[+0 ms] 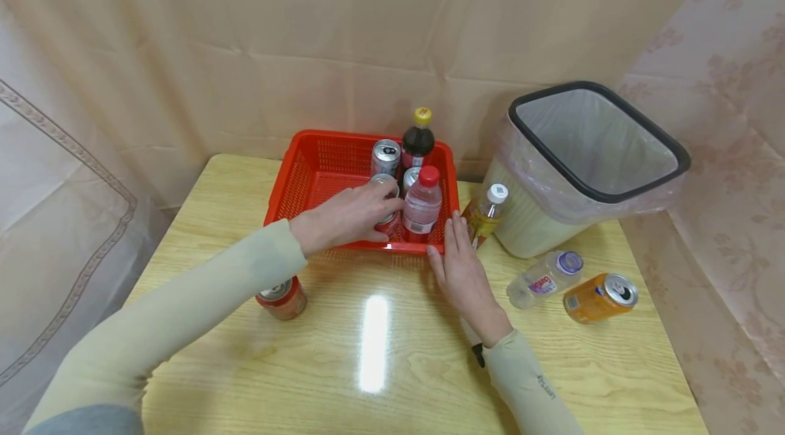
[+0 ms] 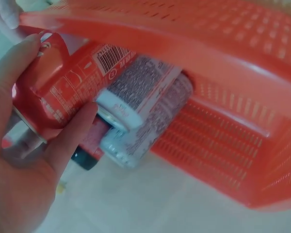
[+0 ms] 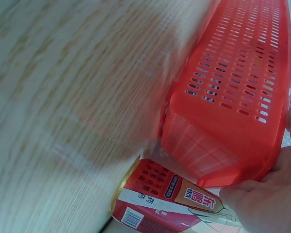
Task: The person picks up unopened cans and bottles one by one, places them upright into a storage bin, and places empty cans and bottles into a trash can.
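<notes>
The left hand (image 1: 358, 212) is pinching a glossy red, pale-printed can (image 2: 68, 82) between thumb and fingers; to its right, the straight-fingered right hand (image 1: 464, 278) is touching the basket (image 1: 331, 181).

Red basket (image 1: 337, 157): smooth plastic, perforated, with a slight sheen. Red can (image 2: 70, 87): glossy printed metal. Orange can (image 1: 591, 300): metal, with bare silvery lid. Red-capped bottle (image 1: 422, 206): clear, smooth plastic. Tabletop (image 1: 423, 367): wood-grained, glossy, with a bright reflection. Bin liner (image 1: 589, 138): thin, wrinkled, translucent plastic; bin rim (image 1: 553, 154): smooth black plastic. Backdrop (image 1: 343, 26): creased cloth. Sleeves (image 1: 221, 271): smooth, matt cloth
</notes>
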Demonstrator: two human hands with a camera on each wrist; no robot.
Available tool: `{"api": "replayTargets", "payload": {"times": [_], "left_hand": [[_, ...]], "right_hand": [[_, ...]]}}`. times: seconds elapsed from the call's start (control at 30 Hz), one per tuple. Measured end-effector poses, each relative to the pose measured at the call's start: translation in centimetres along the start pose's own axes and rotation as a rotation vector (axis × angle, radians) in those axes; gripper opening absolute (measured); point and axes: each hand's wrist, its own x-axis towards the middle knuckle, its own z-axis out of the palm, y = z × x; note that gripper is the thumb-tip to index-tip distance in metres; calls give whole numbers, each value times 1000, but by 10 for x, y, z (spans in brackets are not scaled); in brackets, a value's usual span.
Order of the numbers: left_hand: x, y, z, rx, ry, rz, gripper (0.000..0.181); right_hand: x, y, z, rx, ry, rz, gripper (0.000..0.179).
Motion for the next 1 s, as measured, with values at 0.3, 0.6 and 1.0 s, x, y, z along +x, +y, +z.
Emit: {"api": "replayTargets", "payload": {"times": [0.3,0.6,1.0], "left_hand": [[3,-4,10,-51,-32,-69,67],[3,-6,17,-110,27,-85,59],[6,-6,24,-171,-5,-90,59]], "right_hand": [[0,0,1,4,7,-2,73],[0,0,0,5,6,-1,72],[0,0,1,-3,21,-20,73]]}}
